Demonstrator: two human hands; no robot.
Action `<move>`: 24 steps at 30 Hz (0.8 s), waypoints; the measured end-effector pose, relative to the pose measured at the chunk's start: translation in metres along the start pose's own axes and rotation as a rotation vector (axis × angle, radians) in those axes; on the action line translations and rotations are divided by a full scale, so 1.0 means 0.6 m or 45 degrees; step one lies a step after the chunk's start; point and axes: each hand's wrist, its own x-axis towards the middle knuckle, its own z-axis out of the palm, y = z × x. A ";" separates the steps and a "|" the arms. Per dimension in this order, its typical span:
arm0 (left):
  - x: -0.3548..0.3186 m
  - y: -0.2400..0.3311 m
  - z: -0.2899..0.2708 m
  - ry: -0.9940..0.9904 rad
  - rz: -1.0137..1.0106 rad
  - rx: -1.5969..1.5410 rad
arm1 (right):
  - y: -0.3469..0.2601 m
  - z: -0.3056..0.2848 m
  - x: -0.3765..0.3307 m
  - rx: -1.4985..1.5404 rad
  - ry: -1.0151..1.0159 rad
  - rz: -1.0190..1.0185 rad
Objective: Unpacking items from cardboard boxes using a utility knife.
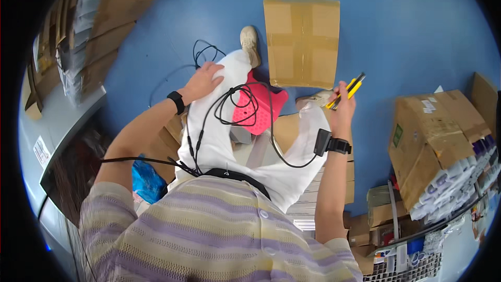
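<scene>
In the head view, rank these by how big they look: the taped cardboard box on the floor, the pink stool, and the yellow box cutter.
1. taped cardboard box
2. pink stool
3. yellow box cutter, in the right hand

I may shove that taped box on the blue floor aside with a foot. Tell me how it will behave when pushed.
The box lies flat and low, so it will probably slide rather than tip. The blue floor looks smooth, so little drag is likely. Its flaps are taped shut and its faces look unbowed, so it should stay stiff; its weight cannot be judged.
</scene>
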 end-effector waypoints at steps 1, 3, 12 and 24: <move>0.030 -0.002 0.018 0.097 0.174 0.208 | 0.013 -0.026 0.041 0.048 0.011 0.017; 0.072 0.019 0.010 0.030 0.143 0.156 | 0.028 -0.064 0.091 0.025 -0.006 -0.089; 0.179 0.066 -0.004 -0.021 0.490 0.407 | -0.006 -0.105 0.140 0.404 -0.300 -0.224; 0.212 0.054 -0.006 0.430 0.745 0.501 | -0.078 -0.131 0.010 0.381 -0.369 -1.037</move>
